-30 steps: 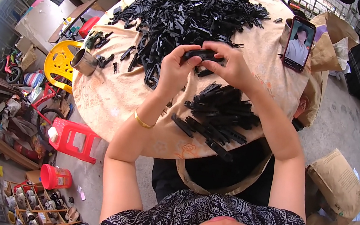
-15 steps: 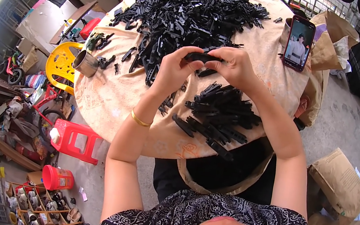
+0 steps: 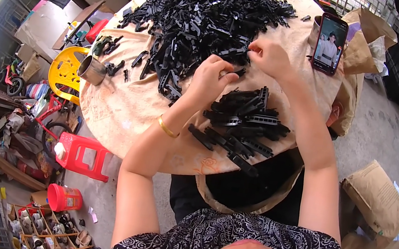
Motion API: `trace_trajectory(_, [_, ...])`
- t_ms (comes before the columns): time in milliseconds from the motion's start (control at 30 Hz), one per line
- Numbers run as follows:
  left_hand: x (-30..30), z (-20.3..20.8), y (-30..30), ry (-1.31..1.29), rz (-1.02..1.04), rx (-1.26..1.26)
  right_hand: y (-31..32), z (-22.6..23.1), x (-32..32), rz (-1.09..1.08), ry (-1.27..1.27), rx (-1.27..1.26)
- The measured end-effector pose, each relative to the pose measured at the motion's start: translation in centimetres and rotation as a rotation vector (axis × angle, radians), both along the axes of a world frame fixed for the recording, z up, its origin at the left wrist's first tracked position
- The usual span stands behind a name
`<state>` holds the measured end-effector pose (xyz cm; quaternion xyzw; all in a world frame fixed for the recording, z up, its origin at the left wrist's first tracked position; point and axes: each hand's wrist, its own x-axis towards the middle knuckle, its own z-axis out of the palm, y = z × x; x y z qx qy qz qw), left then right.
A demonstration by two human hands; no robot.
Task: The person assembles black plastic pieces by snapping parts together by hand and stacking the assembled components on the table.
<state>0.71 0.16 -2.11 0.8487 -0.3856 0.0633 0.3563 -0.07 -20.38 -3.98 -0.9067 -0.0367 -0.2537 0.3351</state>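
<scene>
A large heap of small black plastic parts [image 3: 195,23] spreads over the far half of the cloth-covered round table [image 3: 116,116]. Closer to me lies a smaller pile of longer black plastic pieces [image 3: 247,124]. My left hand [image 3: 211,80] hovers over the heap's near edge, fingers curled toward the thumb; what they hold, if anything, is hidden. At the heap's right edge, my right hand [image 3: 272,62] pinches with thumb and fingertips, and I cannot make out what is between them. The two hands are apart.
A phone [image 3: 330,43] leans upright on a metal cup at the table's right. Another metal cup [image 3: 92,71] stands at the left edge, beside a yellow chair [image 3: 63,72]. An open bag [image 3: 206,194] hangs at the near edge. A red stool [image 3: 83,155] and red bucket [image 3: 63,198] stand left.
My hands held a black piece together; now they have separated. The right moved up to the heap's edge, the left slightly right and down. Pieces on the near pile look differently arranged.
</scene>
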Motion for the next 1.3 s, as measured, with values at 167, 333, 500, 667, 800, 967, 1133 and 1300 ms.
trace_trajectory(167, [0.9,-1.9,-0.2,-0.309,-0.017,0.137,1.5,-1.1,0.4,-0.094,0.099,-0.074])
trace_trajectory(333, [1.1,-0.7,0.4,0.367,0.094,-0.158,-0.5,-1.6,0.7,-0.049,0.118,0.065])
trace_trajectory(500, [2.1,-0.2,2.3,0.865,-0.084,-0.662,-0.3,-1.4,0.7,-0.044,0.053,0.12])
trace_trajectory(667, [2.7,-0.8,2.8,1.12,-0.212,-0.889,0.3,-0.1,0.1,-0.031,-0.101,0.284])
trace_trajectory(800, [2.6,-0.8,2.5,1.085,-0.194,-0.838,1.8,0.4,-0.3,0.141,-0.245,0.467])
trace_trajectory(967, [2.0,0.0,2.2,1.184,-0.123,-0.909,2.7,0.4,-1.0,0.242,-0.204,0.309])
trace_trajectory(1133, [2.4,-0.3,2.5,1.16,-0.109,-0.92,3.4,-0.4,-0.8,0.401,-0.276,0.174])
trace_trajectory(1300, [2.0,-0.5,2.2,0.962,-0.003,-0.736,4.0,0.8,-1.7,0.402,-0.346,0.341])
